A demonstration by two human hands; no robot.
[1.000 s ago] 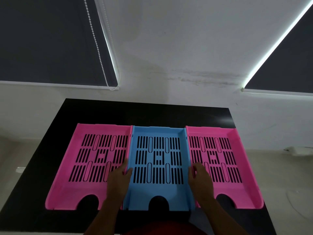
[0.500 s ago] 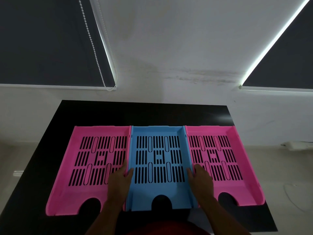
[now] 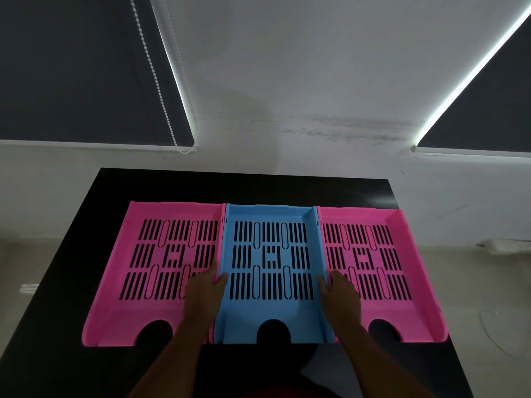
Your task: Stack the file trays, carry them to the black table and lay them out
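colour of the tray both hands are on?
Light blue file tray, slotted base, between two pink ones; clearest in the head view.

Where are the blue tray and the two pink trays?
blue tray (image 3: 273, 308): head view, solid floor near front.
left pink tray (image 3: 120, 314): head view, front floor.
right pink tray (image 3: 402, 314): head view, front floor.

The blue tray (image 3: 271, 308) and both pink trays (image 3: 138, 314) (image 3: 413, 314) look like moulded plastic, smooth with a dull sheen. The black worktop (image 3: 172, 186) is glossy. The wall (image 3: 287, 67) is matt, patchy paint.
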